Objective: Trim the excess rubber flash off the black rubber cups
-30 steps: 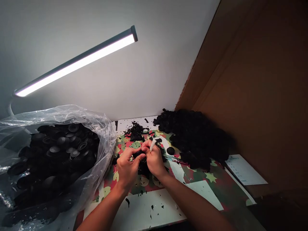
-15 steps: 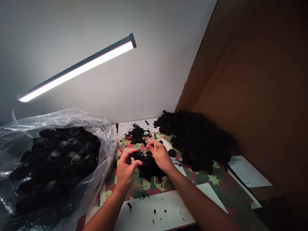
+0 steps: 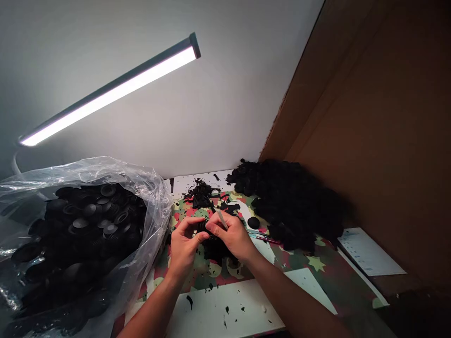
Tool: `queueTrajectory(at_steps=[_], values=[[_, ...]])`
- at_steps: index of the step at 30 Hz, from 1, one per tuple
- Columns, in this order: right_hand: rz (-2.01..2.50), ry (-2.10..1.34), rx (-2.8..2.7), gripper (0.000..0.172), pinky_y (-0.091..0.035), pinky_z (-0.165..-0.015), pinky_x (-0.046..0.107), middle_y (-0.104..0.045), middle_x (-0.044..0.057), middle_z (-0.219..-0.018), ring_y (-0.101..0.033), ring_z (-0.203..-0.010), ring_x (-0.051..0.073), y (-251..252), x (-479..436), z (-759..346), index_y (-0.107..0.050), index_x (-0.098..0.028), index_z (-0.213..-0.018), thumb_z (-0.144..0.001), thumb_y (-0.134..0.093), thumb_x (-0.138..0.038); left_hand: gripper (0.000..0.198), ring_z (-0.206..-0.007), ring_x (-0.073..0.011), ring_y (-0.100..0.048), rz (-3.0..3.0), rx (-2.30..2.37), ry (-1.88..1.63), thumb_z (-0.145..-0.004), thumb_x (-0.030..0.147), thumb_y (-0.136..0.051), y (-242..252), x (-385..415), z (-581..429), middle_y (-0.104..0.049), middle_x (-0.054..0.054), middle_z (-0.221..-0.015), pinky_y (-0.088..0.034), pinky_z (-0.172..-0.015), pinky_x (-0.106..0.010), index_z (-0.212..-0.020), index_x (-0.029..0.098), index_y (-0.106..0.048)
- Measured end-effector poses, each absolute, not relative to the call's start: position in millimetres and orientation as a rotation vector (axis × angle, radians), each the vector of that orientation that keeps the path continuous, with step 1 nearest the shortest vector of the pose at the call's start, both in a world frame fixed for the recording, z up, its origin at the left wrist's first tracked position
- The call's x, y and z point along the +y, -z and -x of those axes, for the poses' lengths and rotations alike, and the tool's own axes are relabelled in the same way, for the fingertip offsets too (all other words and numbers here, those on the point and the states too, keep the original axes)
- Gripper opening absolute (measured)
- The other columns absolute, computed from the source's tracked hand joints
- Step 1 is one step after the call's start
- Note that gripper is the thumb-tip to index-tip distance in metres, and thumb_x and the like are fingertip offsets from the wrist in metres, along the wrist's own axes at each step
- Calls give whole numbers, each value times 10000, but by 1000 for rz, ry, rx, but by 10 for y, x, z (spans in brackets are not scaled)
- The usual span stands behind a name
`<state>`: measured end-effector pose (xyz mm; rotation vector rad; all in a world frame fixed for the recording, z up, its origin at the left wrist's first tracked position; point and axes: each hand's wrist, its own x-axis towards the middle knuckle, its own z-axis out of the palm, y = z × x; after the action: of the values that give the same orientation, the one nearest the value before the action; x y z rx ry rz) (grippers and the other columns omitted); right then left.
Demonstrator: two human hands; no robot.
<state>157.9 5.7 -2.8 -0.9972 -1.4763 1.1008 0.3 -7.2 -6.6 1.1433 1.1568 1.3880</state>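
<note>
Between thumb and fingers, my left hand point(image 3: 186, 240) grips a small ribbed black part point(image 3: 202, 226). My right hand point(image 3: 230, 232) is closed around a thin pale tool point(image 3: 221, 218), its fingertips right beside the black part. What the tool's lower end touches is hidden by my fingers. Under both hands lies a heap of black scraps point(image 3: 219, 251) on the camouflage-patterned mat point(image 3: 246, 274). Just right of my right hand rests a round black piece point(image 3: 253, 222).
Left, an open clear plastic bag point(image 3: 160, 202) holds many black ribbed parts point(image 3: 81, 223). A big black pile point(image 3: 292, 202) lies at the right, near a cardboard panel point(image 3: 369, 141). Shavings point(image 3: 200, 193) sit behind my hands. A lit lamp point(image 3: 116, 96) hangs above; a white card point(image 3: 371, 251) lies far right.
My right hand has moved left and closer to the black part, and the tool leans more to the left. My left hand has hardly moved. The view has shifted slightly.
</note>
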Motion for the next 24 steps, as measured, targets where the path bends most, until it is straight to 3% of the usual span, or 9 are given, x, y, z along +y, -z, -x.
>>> queueTrajectory(at_steps=[3, 8, 12, 18, 24], values=[[957, -1181, -1395, 405, -408, -616, 274, -540, -10, -670, -485, -643, 146, -17, 20, -1550, -616, -199, -674, -865, -645, -555, 492, -686, -161, -599, -1033, 1104, -1398, -475, 474, -948, 56, -62, -21, -687, -28, -729, -471, -627, -241, -817, 164, -777], [894, -1198, -1368, 353, -428, -655, 284, -561, -7, -677, -509, -667, 152, -55, 10, -1572, -610, -203, -673, -876, -636, -491, 547, -673, -144, -592, -944, 1020, -1437, -425, 542, -947, 59, -53, -40, -693, -29, -729, -471, -629, -228, -779, 165, -769], [898, -1185, -1373, 345, -422, -643, 284, -559, -5, -678, -501, -662, 152, -62, 4, -1590, -609, -203, -679, -877, -632, -485, 480, -665, -145, -589, -1081, 1046, -1437, -506, 516, -931, 45, -56, 1, -674, -23, -722, -474, -610, -229, -795, 170, -765], [859, -1182, -1272, 362, -412, -658, 288, -534, -6, -687, -481, -669, 146, -66, -42, -1532, -588, -199, -640, -872, -645, -471, 212, -668, -151, -584, -1544, 1116, -1513, -737, 370, -828, -77, -61, 47, -644, -21, -722, -481, -611, -241, -788, 185, -740], [880, -1136, -1320, 413, -443, -645, 290, -575, 11, -718, -515, -668, 151, -76, -39, -1550, -648, -200, -681, -914, -593, -536, 207, -720, -159, -578, -1600, 1120, -1561, -813, 383, -758, -114, -80, 13, -622, -24, -749, -480, -646, -247, -751, 196, -696]])
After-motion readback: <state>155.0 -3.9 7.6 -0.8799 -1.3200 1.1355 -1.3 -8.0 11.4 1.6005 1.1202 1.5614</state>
